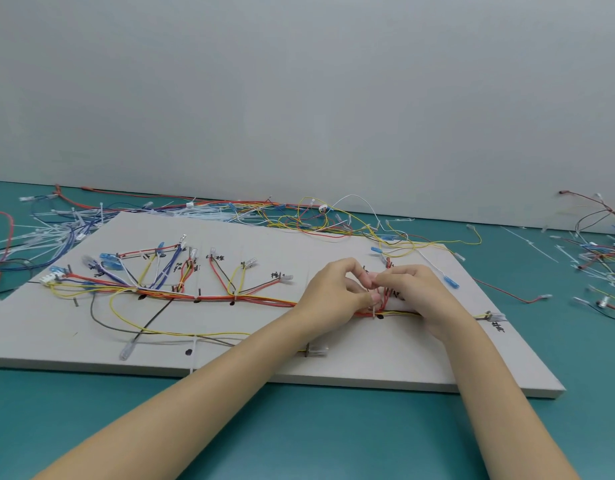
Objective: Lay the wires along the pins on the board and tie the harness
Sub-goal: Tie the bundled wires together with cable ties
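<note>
A grey board lies on the teal table, with dark pins and handwritten marks. A harness of red, orange, yellow and blue wires runs left to right across it, with branches going up to blue and clear terminals. My left hand and my right hand meet over the right part of the trunk. Their fingertips pinch a white cable tie that stands around the red and orange wires there. The fingers hide the tie's upper part.
Loose wires and white cable ties are heaped behind the board at the left and centre. More wires lie at the right edge of the table. A grey wall stands behind. A yellow and a grey wire loop across the board's front.
</note>
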The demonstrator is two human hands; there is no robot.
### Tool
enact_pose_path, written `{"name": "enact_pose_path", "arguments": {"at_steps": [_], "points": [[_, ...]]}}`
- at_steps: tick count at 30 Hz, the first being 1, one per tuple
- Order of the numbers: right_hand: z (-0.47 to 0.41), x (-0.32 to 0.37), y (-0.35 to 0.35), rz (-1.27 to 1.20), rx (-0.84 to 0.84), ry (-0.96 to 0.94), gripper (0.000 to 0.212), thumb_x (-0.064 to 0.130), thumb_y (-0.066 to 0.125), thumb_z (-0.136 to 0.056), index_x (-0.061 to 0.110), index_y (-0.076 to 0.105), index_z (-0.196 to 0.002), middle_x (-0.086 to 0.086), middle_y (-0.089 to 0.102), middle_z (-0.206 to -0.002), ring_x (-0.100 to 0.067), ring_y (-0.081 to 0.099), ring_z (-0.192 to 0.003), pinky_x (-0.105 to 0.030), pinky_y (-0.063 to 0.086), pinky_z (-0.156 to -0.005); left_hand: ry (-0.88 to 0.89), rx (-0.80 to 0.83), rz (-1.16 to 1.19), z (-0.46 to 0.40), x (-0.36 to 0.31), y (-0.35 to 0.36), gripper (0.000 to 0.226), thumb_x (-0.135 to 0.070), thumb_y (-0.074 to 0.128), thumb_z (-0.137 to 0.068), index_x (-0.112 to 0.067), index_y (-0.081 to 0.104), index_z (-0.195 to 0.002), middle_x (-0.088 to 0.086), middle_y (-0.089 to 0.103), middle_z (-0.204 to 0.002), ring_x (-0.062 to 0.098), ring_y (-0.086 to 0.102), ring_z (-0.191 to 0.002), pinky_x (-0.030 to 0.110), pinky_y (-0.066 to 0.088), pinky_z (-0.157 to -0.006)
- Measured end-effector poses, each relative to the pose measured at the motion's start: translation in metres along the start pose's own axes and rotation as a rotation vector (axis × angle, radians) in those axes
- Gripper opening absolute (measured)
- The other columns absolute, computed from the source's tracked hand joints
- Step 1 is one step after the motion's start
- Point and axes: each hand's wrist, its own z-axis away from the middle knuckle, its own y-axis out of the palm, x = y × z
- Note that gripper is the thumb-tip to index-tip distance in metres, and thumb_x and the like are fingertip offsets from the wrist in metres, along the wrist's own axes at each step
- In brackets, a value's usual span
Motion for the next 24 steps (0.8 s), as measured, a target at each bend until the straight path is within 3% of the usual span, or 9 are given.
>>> {"name": "enact_pose_path", "arguments": {"at_steps": [2, 4, 6, 11, 18, 24], "points": [[0.0002, 0.0003, 0.0007, 0.026, -0.036, -0.008, 0.012, 0.012, 0.070, -0.081, 0.001, 0.075, -0.081, -0.006, 0.074, -0.073, -0.014, 0.067, -0.067, -0.024, 0.053, -0.068, -0.022, 0.074, 0.108, -0.0001, -0.0009, -0.0032, 0.018, -0.003, 0.071, -0.084, -0.014, 0.059, -0.076, 0.009, 0.069, -0.064, 0.021, 0.067, -0.061, 0.029, 0.056, -0.065], [0.0013, 0.0014, 0.0016, 0.040, -0.041, -0.015, 0.010, 0.009, 0.068, -0.081, 0.001, 0.075, -0.082, 0.006, 0.073, -0.068, -0.004, 0.067, -0.063, -0.014, 0.048, -0.057, -0.040, 0.119, 0.126, 0.0007, -0.0035, -0.0058, 0.016, 0.000, 0.067, -0.087, -0.012, 0.060, -0.079, 0.005, 0.067, -0.058, 0.015, 0.067, -0.054, 0.017, 0.047, -0.047], [0.0016, 0.0016, 0.0015, 0.056, -0.043, -0.019, 0.010, 0.009, 0.068, -0.082, 0.002, 0.075, -0.081, 0.010, 0.072, -0.064, 0.001, 0.065, -0.058, -0.011, 0.045, -0.054, -0.048, 0.129, 0.119, 0.0009, -0.0055, -0.0078, 0.014, -0.001, 0.063, -0.089, -0.012, 0.060, -0.082, 0.003, 0.067, -0.059, 0.015, 0.069, -0.056, 0.015, 0.043, -0.043], [0.0015, 0.0013, 0.0015, 0.090, -0.026, -0.016, 0.011, 0.012, 0.069, -0.081, 0.005, 0.076, -0.077, 0.005, 0.073, -0.068, -0.005, 0.065, -0.067, -0.025, 0.047, -0.071, -0.098, 0.140, 0.248, 0.0007, -0.0061, -0.0084, 0.010, 0.001, 0.061, -0.091, -0.007, 0.059, -0.086, 0.008, 0.069, -0.069, 0.020, 0.072, -0.063, 0.020, 0.053, -0.050], [0.0014, 0.0009, 0.0014, 0.082, -0.031, -0.020, 0.014, 0.025, 0.076, -0.079, 0.012, 0.077, -0.073, 0.001, 0.071, -0.067, -0.009, 0.063, -0.067, -0.025, 0.046, -0.070, -0.120, 0.093, 0.306, 0.0019, -0.0069, -0.0062, 0.019, 0.005, 0.068, -0.084, -0.008, 0.055, -0.087, 0.014, 0.070, -0.072, 0.018, 0.071, -0.062, 0.020, 0.056, -0.057], [0.0039, 0.0030, 0.0017, 0.052, -0.007, -0.021, 0.018, 0.026, 0.076, -0.080, 0.010, 0.076, -0.072, -0.010, 0.071, -0.070, -0.013, 0.064, -0.069, -0.030, 0.047, -0.079, -0.141, 0.082, 0.316, 0.0005, -0.0069, -0.0036, 0.030, 0.008, 0.055, -0.092, -0.013, 0.038, -0.080, 0.024, 0.066, -0.089, 0.024, 0.068, -0.066, 0.021, 0.056, -0.059]]}}
